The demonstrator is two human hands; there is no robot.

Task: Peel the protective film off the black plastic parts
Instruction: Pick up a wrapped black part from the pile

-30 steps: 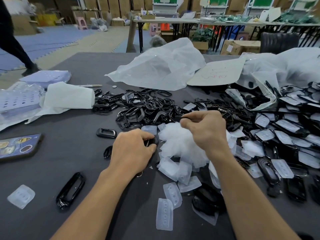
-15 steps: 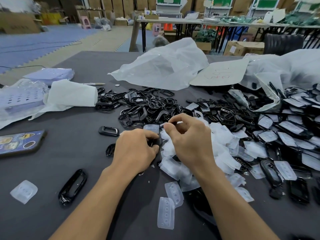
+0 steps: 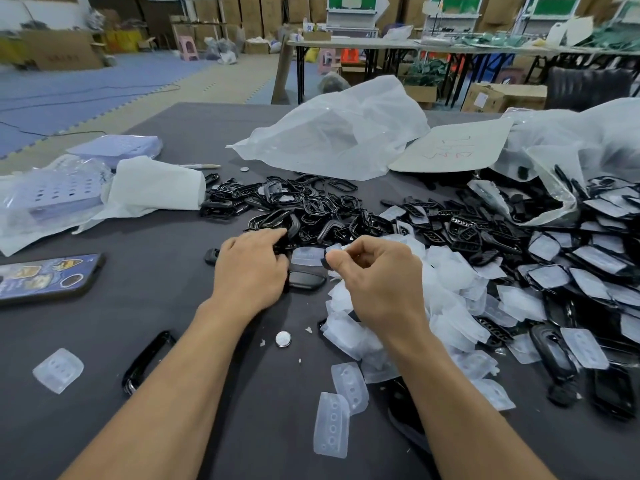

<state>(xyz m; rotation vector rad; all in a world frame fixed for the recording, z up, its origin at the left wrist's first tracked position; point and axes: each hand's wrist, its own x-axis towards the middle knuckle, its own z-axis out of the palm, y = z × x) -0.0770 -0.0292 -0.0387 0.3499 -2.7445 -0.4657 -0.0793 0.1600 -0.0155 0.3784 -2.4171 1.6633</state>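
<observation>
Black part (image 3: 307, 279): lies on the worktop (image 3: 156, 313) between the hands, the left hand (image 3: 249, 268) bearing on its end, likely to steady it; finger curl not discernible. Right hand (image 3: 377, 278) pinches a film scrap (image 3: 334, 249), lifted clear. Surrounds: film heap (image 3: 450, 271) under the right hand, stripped frames (image 3: 311, 209) beyond both hands, filmed parts (image 3: 588, 268) crowding its right.

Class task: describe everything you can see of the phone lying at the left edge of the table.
The phone lies flat, back upward, on the dark grey table, its left end cut off by the frame. Its case looks bluish with a dark rim, cartoon stickers and a dark oval cutout near the right end. Nothing touches it; the left hand is well to its right.
</observation>
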